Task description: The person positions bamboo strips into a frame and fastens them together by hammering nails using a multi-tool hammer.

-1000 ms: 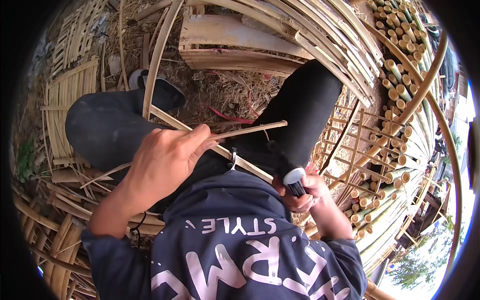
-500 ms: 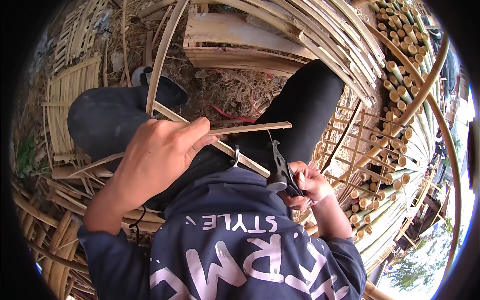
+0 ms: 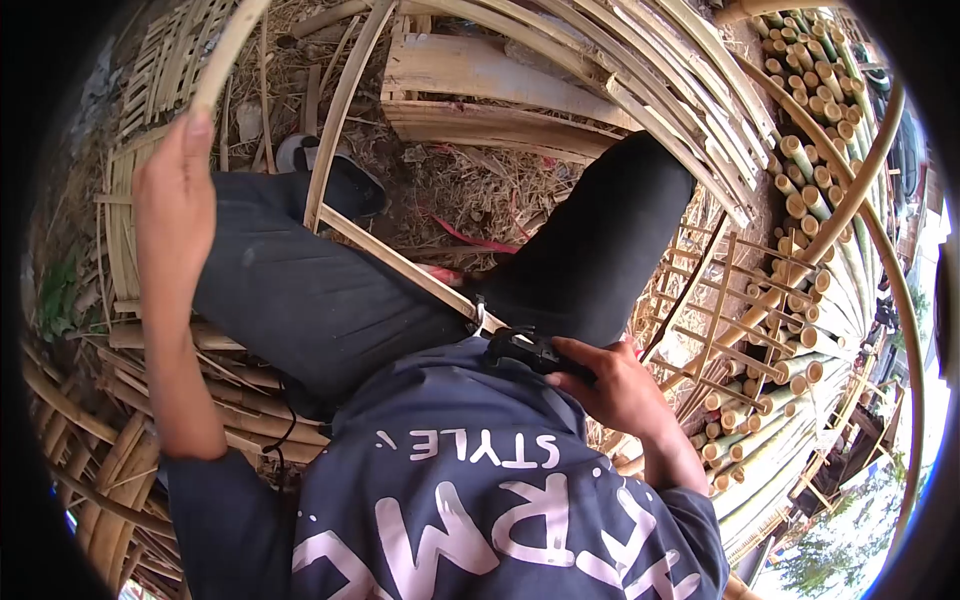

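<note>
My left hand is raised at the left, fingers closed around the lower end of a bamboo strip that runs up out of view. Low over my lap, my right hand grips a black hammer, its head close to my waist. A long split bamboo piece lies slanting across my lap, its near end by the hammer. Near that end is a small whitish loop. Another bamboo strip stands up from its far end, the two meeting at a corner.
Bamboo slats curve across the top right. Beyond my feet sits a wooden plank crate on straw-littered ground. Cut bamboo poles are stacked at the right, beside a bamboo lattice. Woven bamboo panels lie at the left.
My left hand has swung up and left with the bamboo strip, away from the hammer. My right hand has turned the hammer and brought its head inward over my lap.
</note>
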`<action>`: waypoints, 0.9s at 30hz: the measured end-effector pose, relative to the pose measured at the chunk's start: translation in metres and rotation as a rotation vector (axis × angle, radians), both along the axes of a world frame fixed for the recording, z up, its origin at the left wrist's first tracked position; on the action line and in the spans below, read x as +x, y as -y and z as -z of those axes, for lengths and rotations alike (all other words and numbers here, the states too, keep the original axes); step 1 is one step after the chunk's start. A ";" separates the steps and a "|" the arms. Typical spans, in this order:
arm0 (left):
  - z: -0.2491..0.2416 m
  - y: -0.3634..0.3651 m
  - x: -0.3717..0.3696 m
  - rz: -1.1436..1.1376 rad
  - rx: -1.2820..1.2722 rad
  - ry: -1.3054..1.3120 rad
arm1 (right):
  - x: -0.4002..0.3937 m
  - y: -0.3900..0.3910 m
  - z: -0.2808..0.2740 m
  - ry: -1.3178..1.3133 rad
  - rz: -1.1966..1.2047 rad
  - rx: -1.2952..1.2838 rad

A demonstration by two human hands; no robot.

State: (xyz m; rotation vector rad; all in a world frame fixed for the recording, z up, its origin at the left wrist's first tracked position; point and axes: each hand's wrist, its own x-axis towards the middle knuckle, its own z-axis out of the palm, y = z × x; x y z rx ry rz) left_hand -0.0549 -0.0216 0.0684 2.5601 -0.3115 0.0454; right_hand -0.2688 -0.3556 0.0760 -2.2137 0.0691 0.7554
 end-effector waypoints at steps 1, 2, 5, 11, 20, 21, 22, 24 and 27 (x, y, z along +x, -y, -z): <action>-0.006 -0.015 0.011 -0.088 0.053 0.056 | -0.008 0.000 0.017 -0.008 0.055 0.004; -0.009 -0.018 0.002 -0.102 0.068 0.080 | -0.019 0.004 0.032 -0.027 0.112 -0.003; 0.000 -0.003 -0.009 0.013 -0.005 -0.043 | -0.009 0.004 0.024 0.006 0.167 0.025; 0.035 0.013 -0.047 0.090 -0.406 -0.629 | -0.003 0.009 0.017 0.158 0.312 0.061; 0.084 0.054 -0.104 0.303 -0.451 -0.796 | -0.003 0.012 0.007 0.355 0.402 -0.085; 0.082 0.059 -0.105 0.350 -0.403 -0.707 | -0.003 0.014 0.008 0.390 0.402 -0.101; 0.079 0.066 -0.104 0.396 -0.356 -0.616 | -0.002 0.016 0.007 0.389 0.405 -0.118; 0.074 0.073 -0.107 0.403 -0.356 -0.592 | 0.000 0.018 0.002 0.383 0.411 -0.152; 0.078 0.075 -0.110 0.452 -0.358 -0.583 | 0.003 0.020 -0.005 0.378 0.427 -0.146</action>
